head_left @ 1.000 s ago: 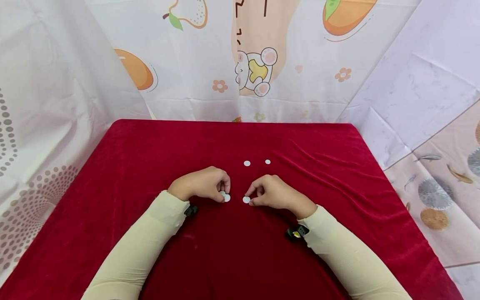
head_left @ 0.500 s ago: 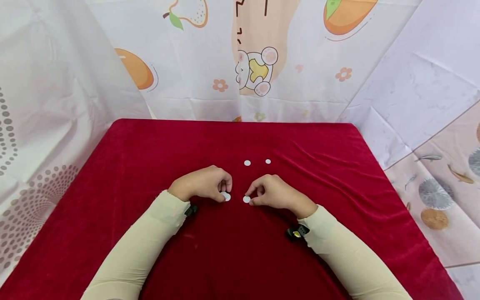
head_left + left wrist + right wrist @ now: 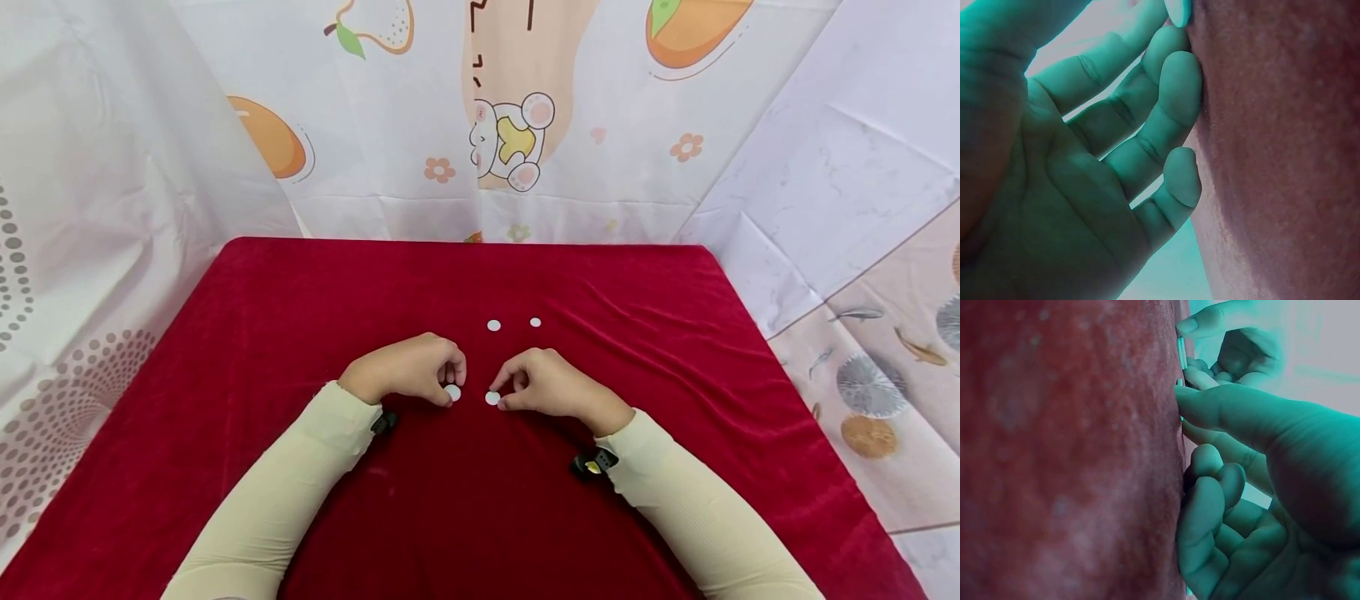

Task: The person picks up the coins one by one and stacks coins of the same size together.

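Thumb and fingers of my left hand (image 3: 416, 367) pinch small white round discs (image 3: 453, 392) low over the red cloth. From the head only one round face shows there, while the right wrist view shows thin stacked edges (image 3: 1182, 353) between that thumb and finger. My right hand (image 3: 555, 385) pinches another white disc (image 3: 492, 398) by its right side, at cloth level, a short gap away. Its other fingers curl under the palm, as the right wrist view shows. In the left wrist view the left hand's remaining fingers (image 3: 1180, 87) rest bent against the cloth.
Two more white discs lie beyond the hands, one at the middle (image 3: 493, 326) and a smaller-looking one (image 3: 536, 322) to its right. Red velvet cloth (image 3: 360, 283) covers the table, wrinkled on the right. Printed curtains (image 3: 375, 150) hang behind and at both sides.
The two discs at my left hand overlapped unevenly before; now they line up as one round face. The left fingers shifted slightly right. My right hand has stayed in place.
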`<state>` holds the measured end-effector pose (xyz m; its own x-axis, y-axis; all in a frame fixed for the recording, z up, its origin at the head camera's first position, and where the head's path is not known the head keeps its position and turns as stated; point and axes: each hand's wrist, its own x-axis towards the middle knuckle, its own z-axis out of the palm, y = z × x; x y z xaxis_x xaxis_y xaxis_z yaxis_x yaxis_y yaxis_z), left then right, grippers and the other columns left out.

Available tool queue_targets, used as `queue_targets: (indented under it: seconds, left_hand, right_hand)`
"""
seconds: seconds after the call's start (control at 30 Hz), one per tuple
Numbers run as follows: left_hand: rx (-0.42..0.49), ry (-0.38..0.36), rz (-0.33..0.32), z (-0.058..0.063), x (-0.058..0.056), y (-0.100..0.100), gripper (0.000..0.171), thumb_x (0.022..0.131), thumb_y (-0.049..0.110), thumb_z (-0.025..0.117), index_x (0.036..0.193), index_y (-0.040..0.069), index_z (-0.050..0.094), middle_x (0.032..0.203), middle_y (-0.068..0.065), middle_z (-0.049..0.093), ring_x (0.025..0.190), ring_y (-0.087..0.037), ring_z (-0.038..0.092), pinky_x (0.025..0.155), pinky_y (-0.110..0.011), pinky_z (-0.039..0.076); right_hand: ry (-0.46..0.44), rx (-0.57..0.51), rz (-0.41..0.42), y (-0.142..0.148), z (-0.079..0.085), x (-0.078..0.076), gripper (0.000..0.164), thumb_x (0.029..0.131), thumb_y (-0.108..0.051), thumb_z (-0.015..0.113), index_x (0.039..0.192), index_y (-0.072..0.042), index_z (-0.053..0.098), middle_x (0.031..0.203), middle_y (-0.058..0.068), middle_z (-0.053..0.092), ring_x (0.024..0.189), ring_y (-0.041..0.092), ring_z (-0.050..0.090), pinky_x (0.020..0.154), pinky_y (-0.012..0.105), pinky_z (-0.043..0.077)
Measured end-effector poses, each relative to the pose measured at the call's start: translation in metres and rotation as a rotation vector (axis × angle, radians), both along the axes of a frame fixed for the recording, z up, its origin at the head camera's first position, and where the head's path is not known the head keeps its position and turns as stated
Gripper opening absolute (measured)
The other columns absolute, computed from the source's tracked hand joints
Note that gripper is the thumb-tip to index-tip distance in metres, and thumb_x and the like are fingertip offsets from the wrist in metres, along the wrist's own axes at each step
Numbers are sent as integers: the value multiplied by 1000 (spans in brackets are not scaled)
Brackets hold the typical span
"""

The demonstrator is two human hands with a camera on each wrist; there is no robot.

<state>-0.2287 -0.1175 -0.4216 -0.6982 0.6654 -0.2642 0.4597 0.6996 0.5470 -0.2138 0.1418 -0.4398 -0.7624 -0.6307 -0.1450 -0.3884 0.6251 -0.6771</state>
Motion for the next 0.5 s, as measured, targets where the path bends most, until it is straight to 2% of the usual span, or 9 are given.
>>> queue_targets:
  seconds: [0.33, 0.5]
  left_hand:
    - [-3, 17, -15, -2, 0, 0, 13, 82, 12, 83, 84, 20, 74, 79, 7, 66, 75, -13, 60, 70, -29, 54]
    - [-2, 17, -20, -2, -1, 0, 13, 82, 13, 82, 88, 19, 73, 81, 6, 66, 75, -13, 60, 70, -29, 53]
  right_hand:
    - [12, 1, 2, 0, -2, 0, 18, 84, -18, 86, 97, -30, 81, 60, -6, 64, 53, 6, 52, 55, 23, 44]
    - [10, -1, 7, 0, -2, -1, 18, 84, -18, 86, 97, -29, 81, 60, -6, 63, 53, 6, 53, 55, 23, 44]
